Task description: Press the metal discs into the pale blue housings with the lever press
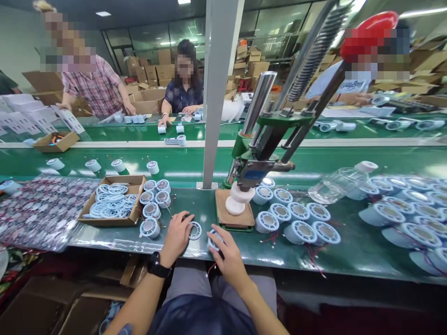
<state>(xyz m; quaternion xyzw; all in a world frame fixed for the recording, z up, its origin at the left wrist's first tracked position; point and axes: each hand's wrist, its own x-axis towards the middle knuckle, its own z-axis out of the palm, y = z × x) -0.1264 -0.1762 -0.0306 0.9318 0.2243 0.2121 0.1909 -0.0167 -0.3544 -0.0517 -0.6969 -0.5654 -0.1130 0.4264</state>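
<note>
My left hand [179, 234] rests on the green bench, its fingers closed at the left edge of a light-blue slotted ring [195, 231]; whether it grips the ring is hard to tell. Just to the right, my right hand [226, 250] has its fingers wrapped over a light-blue round housing [213, 241], which has a red wire trailing below. A press with a white round head [242, 192] stands beyond my right hand, above a white disc [234, 205] on a brown pad. Several housings with metal discs [151, 227] stand left of my left hand.
A cardboard box [134, 215] of light-blue rings lies left, beside bubble-wrapped parts [38, 209]. Many housings [299, 231] and a clear bottle [331, 185] stand right. A grey post [216, 93] rises ahead. Several people work across the green conveyor [181, 158].
</note>
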